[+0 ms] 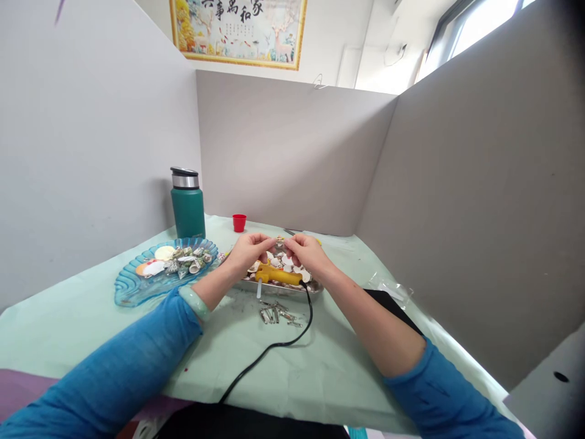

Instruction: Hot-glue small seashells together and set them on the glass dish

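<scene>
My left hand (250,251) and my right hand (307,251) face each other over a metal tray (299,293), thumbs and fingers pinched. A small, pale, partly speckled piece shows between the fingertips; its kind is too small to tell, and so is which hand bears it. White seashells (287,259) lie in the tray below. A yellow glue gun (280,274) rests across the tray's near side, its pale stick end pointing down at the left. In front of the tray several small metal clips (275,313) lie in a loose pile.
On the left, a blue shell-shaped plate (130,286) holds spiral shells (185,261) and flat discs. Behind it stands a green bottle (188,210). A red cup (239,223) is farther back. The black cord (274,346) runs to the front edge. Clear plastic bags (393,288) lie right; grey partitions (292,146) enclose the table.
</scene>
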Action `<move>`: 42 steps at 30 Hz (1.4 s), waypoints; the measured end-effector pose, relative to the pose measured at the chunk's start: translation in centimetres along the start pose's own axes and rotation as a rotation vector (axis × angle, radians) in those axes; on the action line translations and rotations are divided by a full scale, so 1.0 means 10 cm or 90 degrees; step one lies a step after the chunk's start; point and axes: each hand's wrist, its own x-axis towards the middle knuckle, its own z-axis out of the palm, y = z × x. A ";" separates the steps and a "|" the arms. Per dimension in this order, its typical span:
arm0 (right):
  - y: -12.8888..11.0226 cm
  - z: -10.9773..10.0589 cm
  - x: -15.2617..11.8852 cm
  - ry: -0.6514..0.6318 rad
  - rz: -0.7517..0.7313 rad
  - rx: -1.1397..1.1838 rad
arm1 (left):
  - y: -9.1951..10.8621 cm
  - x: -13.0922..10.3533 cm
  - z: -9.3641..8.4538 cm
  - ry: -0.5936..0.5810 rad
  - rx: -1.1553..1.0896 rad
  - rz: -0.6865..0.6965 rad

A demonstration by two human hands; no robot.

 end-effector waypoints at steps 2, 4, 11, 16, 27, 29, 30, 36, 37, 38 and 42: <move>0.01 0.00 0.01 0.020 -0.015 -0.034 | -0.01 0.01 0.00 0.012 0.001 0.001; 0.02 0.00 0.01 0.031 -0.028 -0.053 | 0.00 0.03 0.00 0.029 0.007 -0.003; 0.08 -0.06 -0.09 0.013 -0.014 -0.088 | 0.36 -0.02 -0.52 0.041 0.259 -0.086; 0.16 -0.12 -0.27 0.023 -0.017 -0.211 | 0.49 -0.11 -1.32 0.158 0.614 -0.122; 0.27 -0.11 -0.39 0.066 -0.127 -0.407 | 0.11 -0.12 -1.84 0.254 0.841 -0.267; 0.28 -0.10 -0.39 0.058 -0.148 -0.413 | 0.09 -0.14 -1.88 0.274 0.837 -0.250; 0.28 -0.09 -0.40 0.049 -0.157 -0.413 | 0.08 -0.15 -1.90 0.280 0.838 -0.248; 0.27 -0.07 -0.41 -0.022 -0.170 -0.404 | 0.00 -0.16 -1.98 0.242 0.839 -0.281; 0.27 -0.07 -0.40 -0.030 -0.167 -0.402 | -0.01 -0.16 -1.98 0.221 0.837 -0.278; 0.27 -0.07 -0.40 -0.037 -0.163 -0.402 | -0.02 -0.16 -1.97 0.199 0.837 -0.274; 0.26 -0.08 -0.40 -0.057 -0.136 -0.388 | -0.02 -0.16 -1.93 0.151 0.861 -0.271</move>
